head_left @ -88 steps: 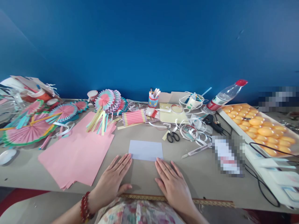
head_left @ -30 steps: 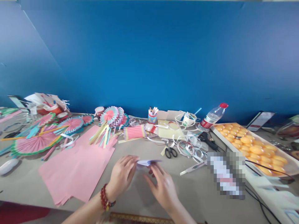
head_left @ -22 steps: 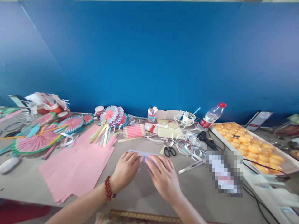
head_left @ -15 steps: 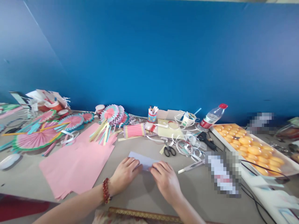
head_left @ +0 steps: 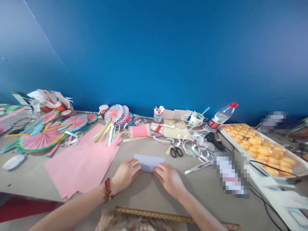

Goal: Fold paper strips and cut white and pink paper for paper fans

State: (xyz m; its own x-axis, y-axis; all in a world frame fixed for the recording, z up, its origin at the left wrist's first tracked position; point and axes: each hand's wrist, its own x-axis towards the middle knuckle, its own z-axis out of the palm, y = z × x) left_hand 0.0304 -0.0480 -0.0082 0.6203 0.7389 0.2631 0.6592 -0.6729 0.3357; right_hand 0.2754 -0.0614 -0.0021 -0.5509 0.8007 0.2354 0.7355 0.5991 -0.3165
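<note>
A pale lavender folded paper lies on the table in front of me, its long side running left to right. My left hand, with a red beaded bracelet on the wrist, grips the paper's near left corner with bent fingers. At the near right corner my right hand holds it the same way, fingers close together. Both thumbs are mostly hidden. Left of my hands are stacked pink sheets. Black-handled scissors lie beyond my right hand, and a white utility knife lies to its right.
Paper fans cover the left side near a white computer mouse. Farther back are a pleated pink paper, a pen cup and paper-strip coils. A glue gun, bottle and tray of orange ovals stand right.
The lavender paper's far edge now shows more fully and looks straighter. Both hands have shifted slightly apart and lie lower on its near corners. The view has tilted a little.
</note>
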